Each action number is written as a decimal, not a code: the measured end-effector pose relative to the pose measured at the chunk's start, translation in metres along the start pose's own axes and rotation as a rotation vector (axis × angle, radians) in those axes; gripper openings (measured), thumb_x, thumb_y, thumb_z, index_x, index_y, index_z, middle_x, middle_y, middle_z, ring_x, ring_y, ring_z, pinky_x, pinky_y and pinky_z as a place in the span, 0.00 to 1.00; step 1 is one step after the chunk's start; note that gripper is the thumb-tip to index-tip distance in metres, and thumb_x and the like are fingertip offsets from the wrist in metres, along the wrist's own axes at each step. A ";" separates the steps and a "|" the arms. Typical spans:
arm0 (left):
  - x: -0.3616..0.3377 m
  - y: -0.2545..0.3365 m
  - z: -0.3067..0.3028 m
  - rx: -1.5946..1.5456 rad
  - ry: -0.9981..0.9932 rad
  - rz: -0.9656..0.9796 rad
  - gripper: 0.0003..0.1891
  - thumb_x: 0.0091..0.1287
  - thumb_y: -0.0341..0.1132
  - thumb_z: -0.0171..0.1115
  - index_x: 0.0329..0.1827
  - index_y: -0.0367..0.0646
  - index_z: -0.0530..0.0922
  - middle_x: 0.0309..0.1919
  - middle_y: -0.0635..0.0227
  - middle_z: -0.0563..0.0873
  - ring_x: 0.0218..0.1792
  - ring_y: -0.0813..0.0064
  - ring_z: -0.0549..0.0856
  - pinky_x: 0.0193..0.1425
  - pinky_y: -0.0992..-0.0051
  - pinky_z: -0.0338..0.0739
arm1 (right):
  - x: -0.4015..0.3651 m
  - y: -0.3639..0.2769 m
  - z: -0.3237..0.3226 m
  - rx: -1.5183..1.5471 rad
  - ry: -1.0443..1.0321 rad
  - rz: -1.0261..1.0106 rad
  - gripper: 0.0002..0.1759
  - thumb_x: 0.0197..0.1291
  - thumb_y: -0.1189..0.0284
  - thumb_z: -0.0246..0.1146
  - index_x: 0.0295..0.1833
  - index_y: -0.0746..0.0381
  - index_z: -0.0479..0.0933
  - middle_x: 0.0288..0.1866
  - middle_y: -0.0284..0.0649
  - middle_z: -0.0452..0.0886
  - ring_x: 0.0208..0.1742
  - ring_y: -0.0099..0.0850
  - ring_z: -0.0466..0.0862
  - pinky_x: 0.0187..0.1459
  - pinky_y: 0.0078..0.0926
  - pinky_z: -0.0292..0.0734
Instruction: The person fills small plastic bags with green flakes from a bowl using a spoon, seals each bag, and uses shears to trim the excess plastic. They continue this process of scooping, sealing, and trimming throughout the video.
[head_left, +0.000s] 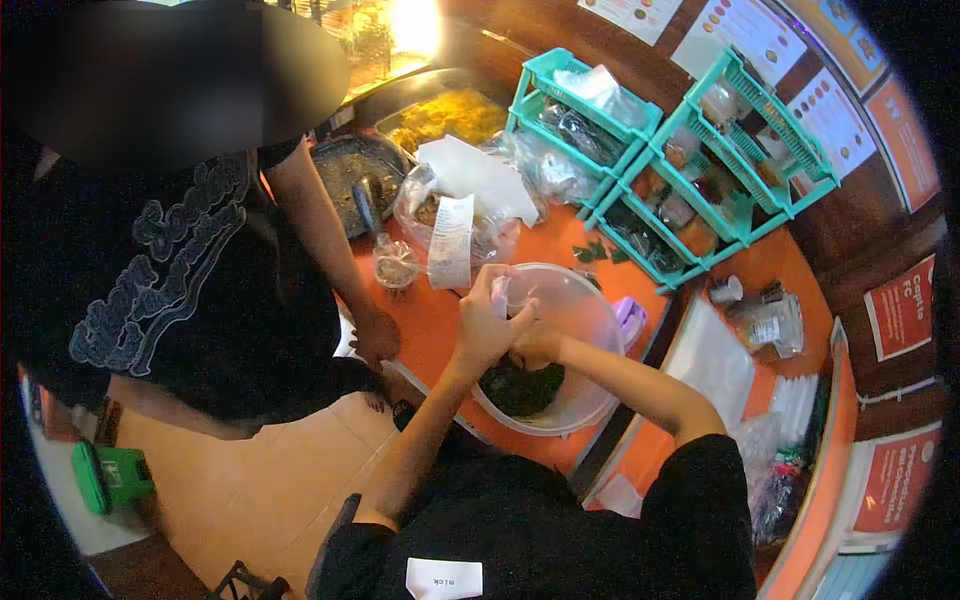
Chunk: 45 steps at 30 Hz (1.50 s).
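A translucent white plastic bucket (590, 350) with lilac handle fittings stands on the orange counter in front of me, dark green chopped leaves (522, 388) in its bottom. My left hand (487, 325) is closed at the bucket's far left rim, over the lilac fitting there, with the thumb pointing inward. My right hand (537, 344) reaches over the bucket's mouth, just above the leaves. Its fingers are curled, and whatever they hold is too small or hidden to make out.
Turquoise stacked baskets (640, 150) with packed goods stand at the back right. A plastic bag with a paper receipt (451, 240) and a clear cup (396, 265) sit behind the bucket. At left stands another person (190, 270), one hand by the counter. Clear bags (705, 350) lie at right.
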<state>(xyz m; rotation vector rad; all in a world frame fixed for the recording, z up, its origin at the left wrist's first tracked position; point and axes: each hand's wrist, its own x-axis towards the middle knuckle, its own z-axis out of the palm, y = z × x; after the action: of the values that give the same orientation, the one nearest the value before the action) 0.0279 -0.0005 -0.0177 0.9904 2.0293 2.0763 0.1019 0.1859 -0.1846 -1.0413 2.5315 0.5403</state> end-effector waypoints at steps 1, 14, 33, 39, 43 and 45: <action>0.000 0.000 0.000 0.002 -0.009 -0.007 0.24 0.57 0.34 0.78 0.54 0.42 0.78 0.43 0.54 0.89 0.46 0.58 0.92 0.50 0.62 0.85 | -0.003 0.005 -0.001 0.115 -0.103 0.000 0.17 0.61 0.55 0.65 0.40 0.57 0.88 0.32 0.43 0.87 0.38 0.41 0.87 0.43 0.42 0.81; -0.001 0.006 -0.002 0.030 -0.052 -0.050 0.23 0.58 0.32 0.78 0.55 0.41 0.78 0.48 0.57 0.88 0.51 0.61 0.89 0.57 0.64 0.82 | -0.115 0.007 -0.141 0.878 0.244 0.665 0.09 0.53 0.67 0.67 0.40 0.51 0.89 0.38 0.39 0.90 0.42 0.43 0.89 0.49 0.47 0.81; -0.002 -0.001 -0.004 0.203 -0.200 0.151 0.27 0.55 0.35 0.78 0.57 0.41 0.78 0.54 0.51 0.87 0.54 0.52 0.88 0.59 0.59 0.82 | -0.185 0.000 -0.209 0.793 0.593 0.945 0.08 0.53 0.67 0.69 0.38 0.57 0.89 0.31 0.40 0.89 0.32 0.36 0.88 0.42 0.34 0.79; -0.007 0.008 0.014 0.244 -0.415 -0.081 0.28 0.53 0.38 0.79 0.55 0.39 0.77 0.44 0.46 0.88 0.50 0.44 0.88 0.53 0.54 0.82 | -0.169 -0.007 -0.240 0.198 0.701 0.938 0.08 0.50 0.69 0.68 0.38 0.55 0.84 0.31 0.35 0.83 0.39 0.35 0.83 0.48 0.38 0.67; -0.010 0.002 0.030 0.183 -0.399 0.004 0.30 0.53 0.39 0.79 0.56 0.37 0.76 0.42 0.42 0.88 0.49 0.43 0.88 0.50 0.53 0.83 | -0.142 -0.029 -0.241 0.018 0.528 0.932 0.11 0.46 0.71 0.69 0.39 0.56 0.83 0.38 0.38 0.82 0.46 0.35 0.81 0.53 0.38 0.69; -0.011 -0.003 0.029 0.234 -0.422 -0.040 0.30 0.54 0.39 0.78 0.56 0.37 0.75 0.42 0.42 0.88 0.49 0.43 0.88 0.50 0.53 0.83 | -0.145 -0.034 -0.244 0.014 0.623 0.964 0.11 0.48 0.70 0.69 0.40 0.57 0.85 0.40 0.39 0.83 0.48 0.36 0.82 0.55 0.40 0.70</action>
<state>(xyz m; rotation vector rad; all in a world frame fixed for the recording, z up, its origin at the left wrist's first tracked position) 0.0496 0.0201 -0.0274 1.2805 2.0653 1.4704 0.1815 0.1343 0.0854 0.1585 3.5131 0.4545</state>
